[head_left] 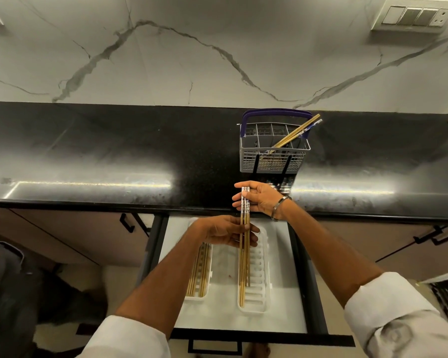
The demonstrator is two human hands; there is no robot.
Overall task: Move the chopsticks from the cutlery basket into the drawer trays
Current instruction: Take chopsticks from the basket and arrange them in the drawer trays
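Note:
Over the open drawer (299,285) I hold a small bundle of wooden chopsticks (245,220) with white patterned tops. My right hand (260,200) grips the bundle near its top. My left hand (224,231) closes round it lower down. The tips point down over the right white tray (259,280), where other chopsticks lie along its left side. The left white tray (208,275) holds several chopsticks. On the black counter stands the grey cutlery basket (273,161) with a blue handle, and a few chopsticks (295,134) lean in it.
The black countertop (101,156) runs across the view, backed by a marble wall. Cabinet doors with black handles (127,222) flank the drawer. The drawer front with its handle (215,346) is close to me. A switch panel (417,16) sits top right.

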